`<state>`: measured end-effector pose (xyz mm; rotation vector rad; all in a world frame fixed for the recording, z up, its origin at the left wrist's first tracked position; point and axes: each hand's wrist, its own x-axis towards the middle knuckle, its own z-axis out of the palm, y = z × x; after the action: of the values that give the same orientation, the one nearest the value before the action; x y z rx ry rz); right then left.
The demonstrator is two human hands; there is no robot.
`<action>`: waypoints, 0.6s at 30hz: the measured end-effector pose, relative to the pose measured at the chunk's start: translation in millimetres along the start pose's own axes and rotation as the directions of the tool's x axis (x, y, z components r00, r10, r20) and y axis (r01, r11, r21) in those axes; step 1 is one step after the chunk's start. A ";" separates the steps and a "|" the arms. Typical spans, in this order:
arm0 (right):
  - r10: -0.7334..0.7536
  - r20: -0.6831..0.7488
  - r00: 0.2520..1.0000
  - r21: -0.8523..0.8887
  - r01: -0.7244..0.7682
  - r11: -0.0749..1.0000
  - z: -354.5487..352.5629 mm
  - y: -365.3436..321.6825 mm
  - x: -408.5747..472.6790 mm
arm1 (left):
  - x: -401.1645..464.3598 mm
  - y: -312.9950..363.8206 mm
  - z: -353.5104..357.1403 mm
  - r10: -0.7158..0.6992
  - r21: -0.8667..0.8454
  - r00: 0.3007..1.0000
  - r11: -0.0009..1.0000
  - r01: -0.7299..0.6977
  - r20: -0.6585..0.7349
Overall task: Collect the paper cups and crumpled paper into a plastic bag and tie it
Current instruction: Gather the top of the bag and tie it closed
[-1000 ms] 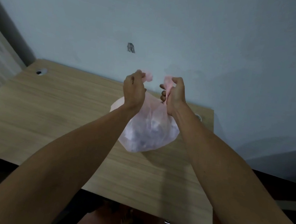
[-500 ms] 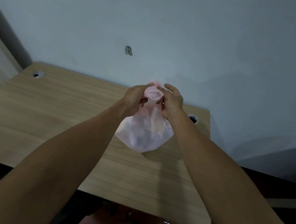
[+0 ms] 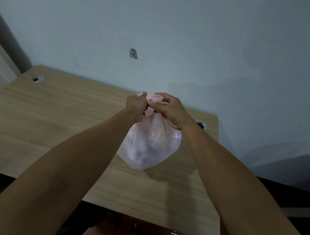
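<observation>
Viewpoint: we look down from a head-worn camera along two bare forearms that reach forward over a desk.
Bag: a thin, translucent pink plastic bag (image 3: 150, 145) hangs full and rounded between the forearms, over the middle of the desk; we cannot tell whether its bottom rests on the wood.
Bag contents: pale lumps show faintly through the film, too blurred for us to name.
Bag top: the pink handles (image 3: 155, 98) are bunched together above the bag, between the two hands.
Left hand: our left hand (image 3: 136, 104) is curled closed, its fingertips pinching the gathered pink plastic at the left side of the bunch.
Right hand: our right hand (image 3: 170, 110) is also closed around the plastic, thumb and fingers gripping the right side of the bunch; the two hands touch or nearly touch.
Desk: a light wood-grain desk (image 3: 55, 123) stands against the wall, with a round cable hole (image 3: 38, 78) near its far left corner and a second cable hole (image 3: 201, 124) near its far right, just beside the right wrist.
Wall: a plain pale grey-blue wall (image 3: 177, 34) rises behind the desk, bearing a small dark patch (image 3: 133, 53).
</observation>
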<state>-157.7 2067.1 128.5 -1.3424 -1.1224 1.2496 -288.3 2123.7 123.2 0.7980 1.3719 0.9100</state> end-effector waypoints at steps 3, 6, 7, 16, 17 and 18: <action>-0.036 -0.190 0.981 -0.075 0.022 0.997 3.9 -3.3 0.4 | -5.1 1.5 2.5 0.040 0.080 0.998 0.996 -0.045 0.054; 0.017 -0.367 0.930 -0.113 -0.062 0.992 5.9 -2.6 6.3 | -15.9 1.1 4.9 0.210 0.155 0.961 0.959 -0.238 0.178; 0.042 -0.407 0.913 -0.097 -0.089 0.991 5.6 -2.5 9.4 | -19.9 -1.1 4.4 0.315 0.192 0.926 0.915 -0.354 0.209; 0.245 -0.391 0.887 -0.013 -0.271 0.963 -9.1 -37.7 19.3 | -20.7 0.1 -12.6 0.635 0.708 0.596 0.108 -0.698 0.491; 0.213 -0.386 0.897 -0.023 -0.241 0.970 -7.9 -40.9 17.5 | -21.7 4.6 -11.8 0.597 0.745 0.651 0.129 -0.655 0.469; 0.185 -0.375 0.908 -0.036 -0.214 0.976 -6.1 -44.3 15.1 | -24.5 9.8 -11.5 0.546 0.747 0.702 0.193 -0.637 0.458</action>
<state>-151.6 2087.3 170.7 -1.7031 -0.7867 1.0426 -300.0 2105.8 142.4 2.3314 1.4139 0.6284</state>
